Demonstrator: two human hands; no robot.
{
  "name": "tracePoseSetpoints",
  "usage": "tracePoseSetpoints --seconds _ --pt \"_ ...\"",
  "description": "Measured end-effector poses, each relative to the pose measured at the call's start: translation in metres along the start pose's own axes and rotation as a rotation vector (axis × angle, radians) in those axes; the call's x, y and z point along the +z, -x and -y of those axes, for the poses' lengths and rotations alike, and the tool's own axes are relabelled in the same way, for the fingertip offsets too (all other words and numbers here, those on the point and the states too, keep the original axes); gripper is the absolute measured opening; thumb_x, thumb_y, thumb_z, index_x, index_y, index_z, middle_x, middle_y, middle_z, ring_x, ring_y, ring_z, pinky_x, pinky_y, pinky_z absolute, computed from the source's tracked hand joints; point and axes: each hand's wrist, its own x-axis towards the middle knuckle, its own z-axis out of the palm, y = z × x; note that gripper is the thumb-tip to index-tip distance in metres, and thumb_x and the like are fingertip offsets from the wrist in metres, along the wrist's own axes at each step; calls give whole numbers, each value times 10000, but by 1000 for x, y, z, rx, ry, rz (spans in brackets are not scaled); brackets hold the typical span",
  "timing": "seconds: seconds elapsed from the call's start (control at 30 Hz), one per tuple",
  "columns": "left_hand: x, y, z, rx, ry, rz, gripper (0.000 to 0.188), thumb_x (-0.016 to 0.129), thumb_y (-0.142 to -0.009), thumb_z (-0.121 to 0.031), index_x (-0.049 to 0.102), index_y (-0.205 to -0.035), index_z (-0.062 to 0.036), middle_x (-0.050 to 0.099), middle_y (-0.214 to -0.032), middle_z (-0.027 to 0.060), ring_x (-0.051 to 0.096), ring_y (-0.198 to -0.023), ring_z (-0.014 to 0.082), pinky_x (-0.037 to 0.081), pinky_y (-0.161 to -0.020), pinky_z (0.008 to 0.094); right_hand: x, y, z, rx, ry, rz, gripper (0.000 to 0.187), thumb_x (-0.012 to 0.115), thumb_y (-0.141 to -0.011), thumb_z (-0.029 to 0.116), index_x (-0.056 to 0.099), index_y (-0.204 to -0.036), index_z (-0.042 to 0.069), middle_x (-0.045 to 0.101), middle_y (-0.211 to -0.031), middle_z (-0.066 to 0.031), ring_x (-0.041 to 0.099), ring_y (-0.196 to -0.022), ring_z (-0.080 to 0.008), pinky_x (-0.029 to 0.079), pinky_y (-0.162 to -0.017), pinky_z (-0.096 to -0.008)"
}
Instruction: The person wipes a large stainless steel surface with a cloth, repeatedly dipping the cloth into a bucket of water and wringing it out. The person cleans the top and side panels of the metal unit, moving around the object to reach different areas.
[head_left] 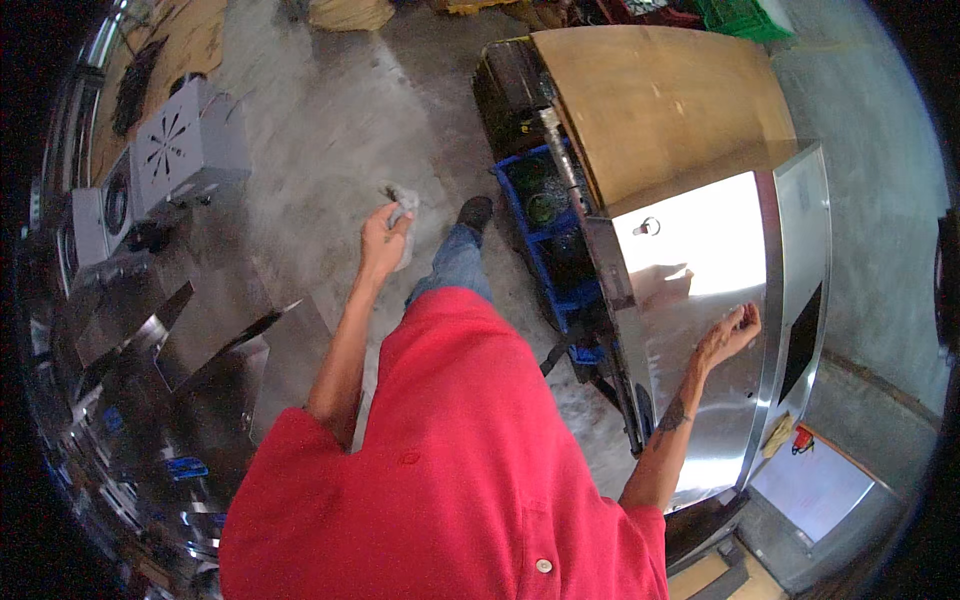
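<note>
My left hand (383,242) is closed in a pinch on a pale, crumpled piece of cloth or thin plastic (406,202), which hangs down above the concrete floor. Over the shiny stainless steel sheet (690,350) on the right, my right hand (730,336) is raised with its fingers curled together. Whatever those fingers hold, if anything, is too small to make out. A small ring-shaped thing with a pale tab (647,227) lies farther up on the steel, left of that hand. Both forearms are bare below red sleeves.
Beyond the steel sheet lies a brown wooden board (670,95). Blue crates (540,195) stand below its left edge. Grey metal housings (185,140) sit at far left, with dark metal sheets (215,320) nearer. A white board (815,487) leans at lower right.
</note>
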Motion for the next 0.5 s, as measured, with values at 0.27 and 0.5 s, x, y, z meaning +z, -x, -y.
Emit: tracePoseSetpoints --seconds 0.27,0.5 --pt "-2 29 10 176 65 1 360 713 -938 -201 682 -1186 58 699 -1140 247 686 -1029 394 521 -881 419 -53 21 -11 -41 110 -59 345 525 -1069 239 581 -1272 -34 598 -1225 -170 580 -1116 -288 449 -1020 -408" --pt "-32 49 42 147 -3 -95 366 717 -927 -196 682 -1196 50 696 -1098 236 679 -964 392 518 -849 427 -52 40 -7 -101 56 1 348 515 -1058 223 565 -1271 -48 584 -1218 -177 560 -1116 -281 433 -1014 -410"
